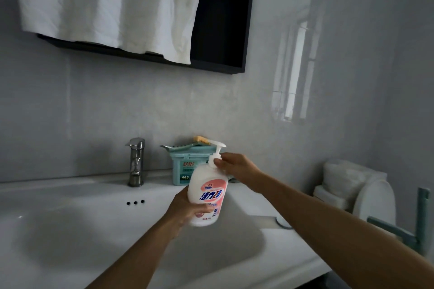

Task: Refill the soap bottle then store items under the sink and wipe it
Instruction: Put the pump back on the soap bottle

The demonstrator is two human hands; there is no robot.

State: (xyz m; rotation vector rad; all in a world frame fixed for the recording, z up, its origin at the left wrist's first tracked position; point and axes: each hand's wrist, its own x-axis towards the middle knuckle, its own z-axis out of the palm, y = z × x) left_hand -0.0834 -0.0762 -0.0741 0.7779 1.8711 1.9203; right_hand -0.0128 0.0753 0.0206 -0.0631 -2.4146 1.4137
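Note:
A white soap bottle [207, 191] with a pink label and a white pump top is held a little tilted above the right part of the white sink [77, 225]. My left hand [185, 210] wraps around its lower body. My right hand [234, 166] grips the collar just under the pump head. Part of the label is covered by my left fingers.
A steel faucet [136, 162] stands at the sink's back. A teal box [185, 166] with a soap dish and a brush on top sits behind the bottle. White cloth hangs over a dark wall cabinet [225, 19]. At right are a white holder [347, 185] and a teal frame [420, 223].

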